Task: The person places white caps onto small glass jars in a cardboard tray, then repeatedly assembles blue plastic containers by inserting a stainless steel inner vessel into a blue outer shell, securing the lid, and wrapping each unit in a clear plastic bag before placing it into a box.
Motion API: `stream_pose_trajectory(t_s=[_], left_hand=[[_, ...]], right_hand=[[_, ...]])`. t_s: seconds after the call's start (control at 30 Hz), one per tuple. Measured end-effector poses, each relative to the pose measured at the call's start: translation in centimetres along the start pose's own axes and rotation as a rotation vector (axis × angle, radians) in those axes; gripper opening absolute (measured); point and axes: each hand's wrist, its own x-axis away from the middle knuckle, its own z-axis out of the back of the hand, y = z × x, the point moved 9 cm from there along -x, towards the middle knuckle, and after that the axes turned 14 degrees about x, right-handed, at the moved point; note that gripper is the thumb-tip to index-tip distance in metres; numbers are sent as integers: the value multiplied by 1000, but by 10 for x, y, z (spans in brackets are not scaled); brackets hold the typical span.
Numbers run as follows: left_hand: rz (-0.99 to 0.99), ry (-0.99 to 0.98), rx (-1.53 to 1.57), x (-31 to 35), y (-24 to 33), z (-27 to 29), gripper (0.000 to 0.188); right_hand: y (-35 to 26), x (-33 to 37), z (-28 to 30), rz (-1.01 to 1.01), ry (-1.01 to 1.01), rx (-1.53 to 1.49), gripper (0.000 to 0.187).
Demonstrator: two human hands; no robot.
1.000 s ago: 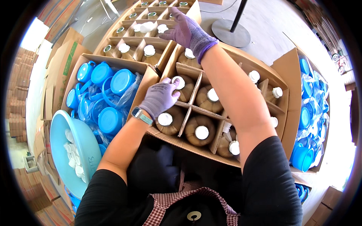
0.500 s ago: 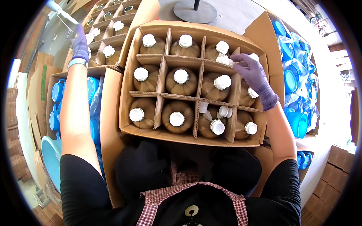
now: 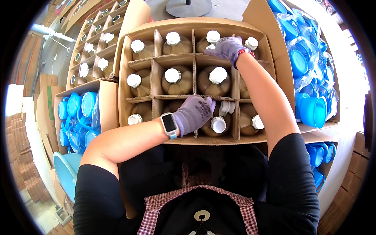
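Observation:
A brown carton (image 3: 194,23) with cardboard dividers holds several large round clear bottles (image 3: 171,86) with white caps. My left hand (image 3: 194,112), in a purple glove, is over the front row; its fingers are closed at the third compartment, and what they grip is hidden. Loose white plastic pieces (image 3: 226,107) lie beside that bottle's white cap (image 3: 218,124). At the back row, my gloved right hand (image 3: 229,49) has its fingers closed on a small white plastic piece (image 3: 211,47), just below a capped bottle (image 3: 213,37). Its palm side is hidden.
Another divided carton (image 3: 100,43) of bottles, some with white tops, stands at the far left. Blue plastic containers fill a box (image 3: 107,105) on the left and a larger box (image 3: 288,70) on the right. A round metal base (image 3: 188,8) stands behind the carton.
My left hand has come from the far-left carton to the front row of the middle carton. My right hand has shifted slightly left and farther back. The view has shifted somewhat.

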Motion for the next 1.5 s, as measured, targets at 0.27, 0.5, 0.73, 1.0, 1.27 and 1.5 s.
stream_pose_trajectory(t_s=[0.27, 0.5, 0.73, 1.0, 1.27, 1.5], left_hand=[[-34, -20, -199, -19, 23, -5, 8], [50, 197, 697, -5, -2, 16, 33], [185, -203, 682, -36, 19, 39, 62], [173, 177, 647, -83, 30, 13, 50], [196, 211, 676, -69, 17, 16, 38], [220, 782, 1744, 72, -164, 87, 27]], right_hand=[[11, -26, -18, 23, 214, -379, 53], [23, -24, -19, 133, 286, -464, 66], [49, 33, -19, 252, 405, -1030, 53], [69, 83, -27, 381, 293, -1732, 33], [-17, 101, 37, 607, 137, -1786, 40], [-106, 33, 73, 453, -175, -2002, 46]])
